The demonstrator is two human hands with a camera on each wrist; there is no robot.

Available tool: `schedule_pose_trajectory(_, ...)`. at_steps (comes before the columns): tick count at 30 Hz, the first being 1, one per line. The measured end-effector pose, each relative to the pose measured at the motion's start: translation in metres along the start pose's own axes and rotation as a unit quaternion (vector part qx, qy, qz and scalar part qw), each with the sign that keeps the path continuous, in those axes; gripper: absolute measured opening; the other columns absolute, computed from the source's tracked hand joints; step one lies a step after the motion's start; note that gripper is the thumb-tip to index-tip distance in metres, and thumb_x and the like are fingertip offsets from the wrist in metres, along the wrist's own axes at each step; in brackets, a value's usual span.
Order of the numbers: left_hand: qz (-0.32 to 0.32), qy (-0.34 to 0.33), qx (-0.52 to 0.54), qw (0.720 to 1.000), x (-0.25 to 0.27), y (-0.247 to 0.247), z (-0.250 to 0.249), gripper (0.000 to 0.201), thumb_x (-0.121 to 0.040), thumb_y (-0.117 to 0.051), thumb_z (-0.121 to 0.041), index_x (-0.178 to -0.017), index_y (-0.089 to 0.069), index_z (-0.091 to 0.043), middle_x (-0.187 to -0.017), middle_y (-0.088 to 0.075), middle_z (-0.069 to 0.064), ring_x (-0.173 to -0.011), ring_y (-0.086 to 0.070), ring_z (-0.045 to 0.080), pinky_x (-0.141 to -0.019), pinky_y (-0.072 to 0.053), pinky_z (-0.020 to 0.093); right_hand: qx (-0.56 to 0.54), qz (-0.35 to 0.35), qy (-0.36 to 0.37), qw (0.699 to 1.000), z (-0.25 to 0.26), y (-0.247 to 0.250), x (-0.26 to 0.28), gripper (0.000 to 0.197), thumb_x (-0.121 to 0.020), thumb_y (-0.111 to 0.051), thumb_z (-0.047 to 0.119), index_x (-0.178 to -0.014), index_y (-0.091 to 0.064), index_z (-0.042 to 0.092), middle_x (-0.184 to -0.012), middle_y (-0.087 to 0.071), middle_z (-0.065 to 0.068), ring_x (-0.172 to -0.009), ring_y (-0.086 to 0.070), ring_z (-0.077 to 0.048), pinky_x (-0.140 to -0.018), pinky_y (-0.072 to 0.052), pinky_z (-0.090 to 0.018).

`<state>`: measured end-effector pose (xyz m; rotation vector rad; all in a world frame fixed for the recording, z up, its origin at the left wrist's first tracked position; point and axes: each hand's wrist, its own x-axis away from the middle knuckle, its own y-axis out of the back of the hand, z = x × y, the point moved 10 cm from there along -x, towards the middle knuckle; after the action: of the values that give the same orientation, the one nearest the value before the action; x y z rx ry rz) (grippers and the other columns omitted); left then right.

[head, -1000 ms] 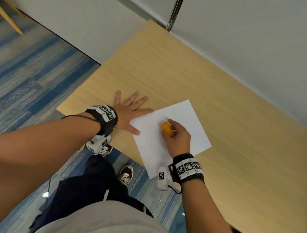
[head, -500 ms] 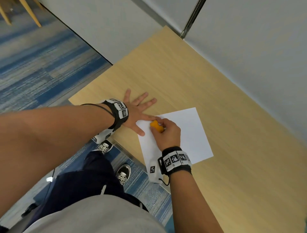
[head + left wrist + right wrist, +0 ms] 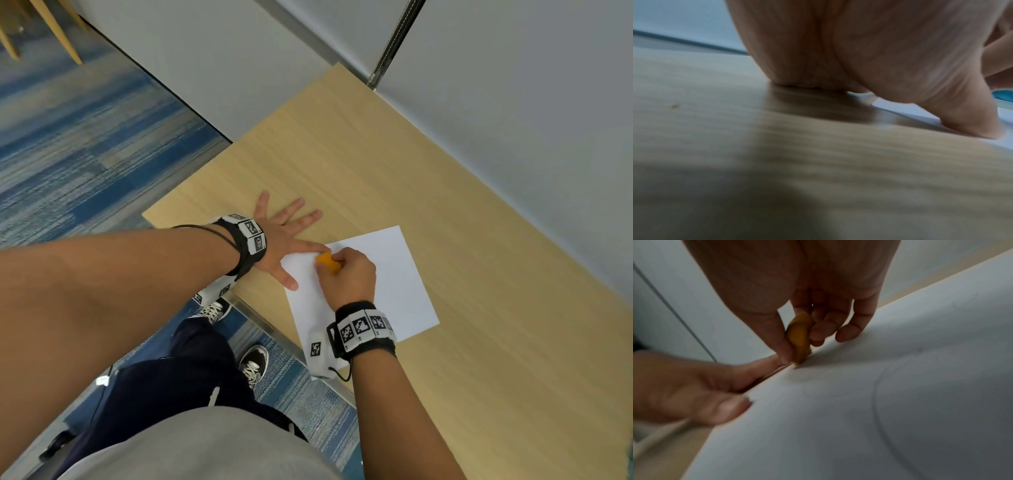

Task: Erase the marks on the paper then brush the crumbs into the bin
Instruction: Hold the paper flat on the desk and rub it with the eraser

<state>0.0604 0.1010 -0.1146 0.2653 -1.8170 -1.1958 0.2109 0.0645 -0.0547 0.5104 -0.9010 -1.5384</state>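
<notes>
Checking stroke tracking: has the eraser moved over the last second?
Yes. The eraser slid across the paper toward the corner pinned by the left hand.

1. The table (image 3: 462,240) lay bare beyond and to the right of the paper (image 3: 400,291), giving open passage.
2. The left hand (image 3: 284,236), spread flat, blocked the paper's left corner.
3. The right hand (image 3: 346,277), pinching the eraser (image 3: 328,263), occupied the paper's left part.
4. Walls (image 3: 513,102) bounded the table's far edge.
</notes>
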Motion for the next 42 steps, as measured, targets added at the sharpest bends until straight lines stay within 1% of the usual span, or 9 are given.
schedule_pose_trajectory(3, -0.008, -0.009, 0.014, 1.000, 0.001, 0.002, -0.002, 0.105, -0.066, -0.052, -0.099, -0.142, 0.017, -0.076, -0.153, 0.055, -0.011, -0.142, 0.050, 0.031, -0.098, 0.016, 0.088, 0.025, 0.057, 0.052, 0.997, 0.012, -0.023, 0.018, 0.026, -0.082, -0.071, 0.037, -0.098, -0.070, 0.015, -0.099, -0.070, -0.004, -0.090, -0.065, -0.021, -0.079, -0.054, -0.033)
schedule_pose_trajectory(8, -0.002, 0.000, 0.010, 1.000, 0.000, 0.001, -0.001, 0.106, -0.066, -0.054, -0.098, -0.143, 0.015, -0.076, -0.153, 0.055, -0.011, -0.142, 0.050, 0.031, -0.098, 0.019, 0.087, 0.009, 0.031, -0.011, 0.999, -0.005, -0.002, 0.005, 0.023, -0.080, -0.073, 0.044, -0.081, -0.070, 0.021, -0.074, -0.069, 0.006, -0.073, -0.066, -0.018, -0.071, -0.055, -0.031)
schedule_pose_trajectory(11, 0.000, 0.000, 0.006, 1.000, 0.002, 0.003, -0.002, 0.105, -0.067, -0.054, -0.098, -0.144, 0.014, -0.075, -0.154, 0.054, -0.010, -0.143, 0.049, 0.032, -0.099, 0.018, 0.087, 0.043, 0.008, 0.009, 0.999, 0.008, -0.002, 0.009, 0.023, -0.084, -0.070, 0.038, -0.090, -0.069, 0.016, -0.090, -0.070, -0.002, -0.086, -0.067, -0.023, -0.075, -0.054, -0.033)
schedule_pose_trajectory(15, -0.004, -0.007, 0.005, 1.000, 0.004, 0.005, -0.004, 0.108, -0.063, -0.055, -0.099, -0.146, 0.010, -0.074, -0.156, 0.052, -0.010, -0.143, 0.049, 0.032, -0.098, 0.019, 0.088, 0.074, 0.086, 0.070, 0.991, 0.025, -0.026, 0.024, 0.029, -0.082, -0.071, 0.040, -0.101, -0.071, 0.018, -0.101, -0.071, 0.000, -0.093, -0.067, -0.019, -0.078, -0.053, -0.031)
schedule_pose_trajectory(19, -0.003, -0.002, 0.009, 1.000, 0.002, 0.003, -0.002, 0.110, -0.062, -0.055, -0.099, -0.145, 0.012, -0.074, -0.155, 0.053, -0.011, -0.142, 0.050, 0.030, -0.097, 0.023, 0.086, 0.046, 0.019, -0.023, 0.998, -0.006, 0.005, 0.001, 0.028, -0.083, -0.067, 0.048, -0.085, -0.071, 0.021, -0.082, -0.072, 0.002, -0.081, -0.069, -0.023, -0.074, -0.058, -0.036)
schedule_pose_trajectory(25, -0.003, -0.007, 0.010, 1.000, 0.003, 0.005, -0.004, 0.107, -0.064, -0.053, -0.100, -0.146, 0.010, -0.074, -0.155, 0.052, -0.010, -0.143, 0.049, 0.031, -0.097, 0.021, 0.087, 0.046, 0.069, 0.078, 0.994, 0.020, -0.022, 0.024, 0.030, -0.083, -0.073, 0.038, -0.103, -0.071, 0.015, -0.104, -0.070, -0.003, -0.094, -0.066, -0.021, -0.083, -0.053, -0.034)
schedule_pose_trajectory(28, 0.000, 0.001, 0.018, 1.000, 0.002, 0.003, -0.002, 0.109, -0.064, -0.057, -0.097, -0.148, 0.007, -0.072, -0.156, 0.051, -0.012, -0.142, 0.051, 0.028, -0.098, 0.023, 0.085, -0.026, -0.024, 0.014, 0.999, -0.016, 0.016, 0.012, 0.026, -0.083, -0.075, 0.038, -0.097, -0.071, 0.016, -0.092, -0.070, 0.000, -0.084, -0.065, -0.018, -0.081, -0.055, -0.036)
schedule_pose_trajectory(34, -0.014, 0.011, 0.027, 0.999, 0.002, 0.004, -0.001, 0.112, -0.064, -0.056, -0.097, -0.155, 0.000, -0.061, -0.160, 0.045, -0.014, -0.145, 0.047, 0.025, -0.103, 0.019, 0.084, -0.122, -0.069, -0.081, 0.987, -0.067, 0.049, 0.012, 0.028, -0.082, -0.079, 0.036, -0.100, -0.070, 0.017, -0.090, -0.069, 0.003, -0.079, -0.064, -0.007, -0.065, -0.044, -0.012)
schedule_pose_trajectory(42, 0.003, -0.002, -0.005, 1.000, 0.003, 0.000, -0.006, 0.112, -0.073, -0.046, -0.097, -0.146, 0.031, -0.063, -0.149, 0.059, -0.011, -0.141, 0.051, 0.037, -0.098, 0.013, 0.089, -0.125, 0.004, -0.016, 0.992, -0.038, 0.010, 0.012, 0.028, -0.081, -0.079, 0.037, -0.102, -0.070, 0.020, -0.088, -0.070, 0.004, -0.077, -0.065, -0.012, -0.075, -0.058, -0.034)
